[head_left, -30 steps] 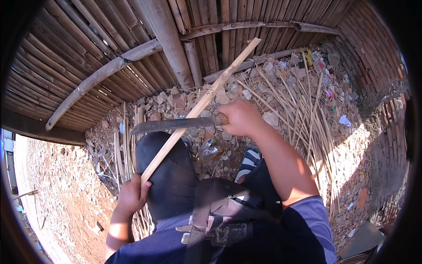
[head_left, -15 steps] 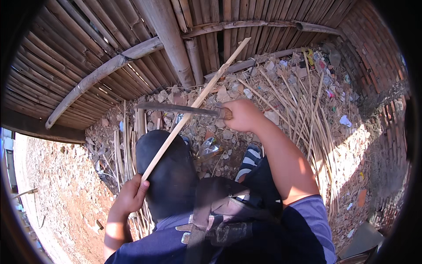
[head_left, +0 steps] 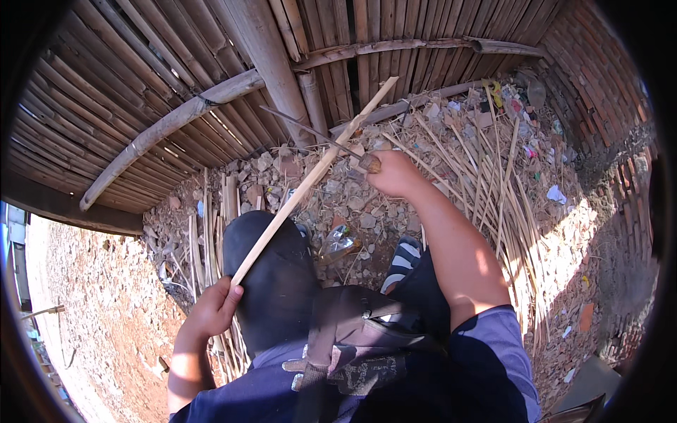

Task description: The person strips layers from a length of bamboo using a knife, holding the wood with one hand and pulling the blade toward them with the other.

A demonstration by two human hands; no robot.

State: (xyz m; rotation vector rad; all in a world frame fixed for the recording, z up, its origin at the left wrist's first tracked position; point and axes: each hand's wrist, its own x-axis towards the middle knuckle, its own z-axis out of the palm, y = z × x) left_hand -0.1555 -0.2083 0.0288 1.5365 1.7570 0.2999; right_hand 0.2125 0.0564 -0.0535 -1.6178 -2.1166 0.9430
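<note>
A pale bamboo strip [head_left: 303, 187] slants from lower left to upper right across my bent knee. Its near end is gripped by my left hand [head_left: 215, 307], the thumb lying along it. My right hand [head_left: 393, 173] is closed around the short wooden handle of a machete [head_left: 295, 121]. The dark blade crosses the strip in its upper part and points up to the left, seen nearly edge-on. Whether the edge touches the strip I cannot tell.
Long split bamboo strips [head_left: 486, 176] lie piled on my right, with more upright pieces [head_left: 197, 247] by my left knee. Stones, rubble and a clear plastic bottle [head_left: 337, 242] cover the ground ahead. A bamboo wall [head_left: 141, 106] with a thick post [head_left: 271, 63] and a brick wall [head_left: 599, 77] enclose the spot.
My right hand has moved slightly right, and the machete has tilted so its tip points higher, with the blade now nearly edge-on. The strip's far end has dropped a little.
</note>
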